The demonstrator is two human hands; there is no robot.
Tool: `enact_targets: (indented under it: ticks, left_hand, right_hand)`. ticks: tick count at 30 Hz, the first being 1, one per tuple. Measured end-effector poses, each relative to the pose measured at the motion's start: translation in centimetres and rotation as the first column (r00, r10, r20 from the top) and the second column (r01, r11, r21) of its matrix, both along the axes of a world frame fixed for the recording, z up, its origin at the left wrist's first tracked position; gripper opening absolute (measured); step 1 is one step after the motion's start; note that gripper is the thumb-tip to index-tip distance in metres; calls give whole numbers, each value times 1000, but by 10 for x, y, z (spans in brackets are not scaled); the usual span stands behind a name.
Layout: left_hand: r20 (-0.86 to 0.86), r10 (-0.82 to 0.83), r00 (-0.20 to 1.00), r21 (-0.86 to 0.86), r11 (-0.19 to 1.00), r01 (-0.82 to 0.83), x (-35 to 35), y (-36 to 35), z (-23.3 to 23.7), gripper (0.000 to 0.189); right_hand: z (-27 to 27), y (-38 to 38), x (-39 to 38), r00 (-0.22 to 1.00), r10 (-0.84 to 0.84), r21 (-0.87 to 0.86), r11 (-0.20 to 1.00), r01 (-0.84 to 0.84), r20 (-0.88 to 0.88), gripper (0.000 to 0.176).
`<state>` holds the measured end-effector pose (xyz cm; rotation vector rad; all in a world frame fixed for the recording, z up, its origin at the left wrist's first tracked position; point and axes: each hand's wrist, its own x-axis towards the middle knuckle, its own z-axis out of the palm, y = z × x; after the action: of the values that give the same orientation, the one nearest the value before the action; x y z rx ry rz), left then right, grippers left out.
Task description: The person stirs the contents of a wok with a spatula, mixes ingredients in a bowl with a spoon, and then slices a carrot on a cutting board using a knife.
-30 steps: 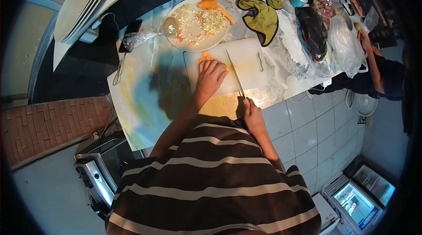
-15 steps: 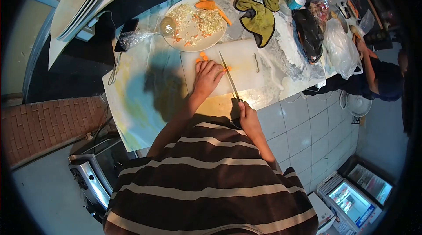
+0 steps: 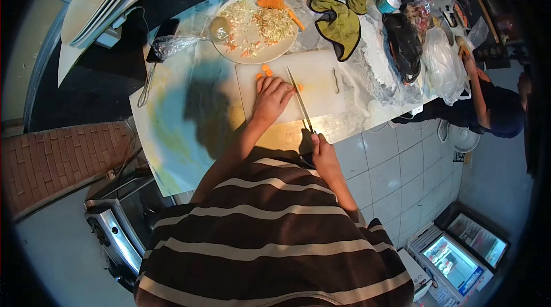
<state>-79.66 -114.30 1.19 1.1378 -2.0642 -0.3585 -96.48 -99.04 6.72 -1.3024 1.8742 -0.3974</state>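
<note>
Centre frame, on the white cutting board (image 3: 324, 86): mid-cut on a carrot (image 3: 299, 87). Pinning it w/ the left hand (image 3: 271, 97), fingers curled down over it, so only a small orange end peeking out right beside the blade. Clamped round the knife (image 3: 300, 102) handle w/ the right hand (image 3: 322, 155), lower centre, just off the worktop (image 3: 183, 123) edge; blade running up-frame, tip near the fingertips. Hands apart, one per job.

Above the left hand: a few loose carrot slices (image 3: 266, 70) on the board. Further up: plate (image 3: 252, 62) of shredded veg and more carrot pcs. Upper right: green cloth (image 3: 340, 20), then plastic bags (image 3: 443, 63). Far right edge: another person's arm (image 3: 481, 100), not involved.

Handling, judged: carrot prob. stiff, dense, round, so apt to roll; cut face likely damp and a bit slick. Not much visible, so little to grip. Best held from on top, knuckles fwd, tips tucked back from the edge. Knife rigid, light; handle only, firm wrap.
</note>
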Motion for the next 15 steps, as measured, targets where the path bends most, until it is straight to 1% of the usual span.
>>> enact_targets:
  ticks: [2, 9, 11, 15]
  left_hand:
    - [0, 0, 1000, 3, 1000, 0, 0, 0, 0, 13]
    - [-21, -27, 999, -1, 1000, 27, -1, -1, -2, 11]
    - [-19, -29, 999, 3, 1000, 29, -1, -2, -4, 11]
    - [-10, -19, 1000, 3, 1000, 19, -1, -2, -4, 11]
  right_hand:
    - [-4, 1, 3, 999, 4, 19, 1000, -3, -42, 47]
    - [-8, 1, 11, 1000, -5, 6, 1000, 5, -16, 47]
    - [-13, 0, 12, 997, 14, 50, 999, -11, -71, 47]
    - [-14, -4, 17, 992, 16, 39, 999, -11, -124, 45]
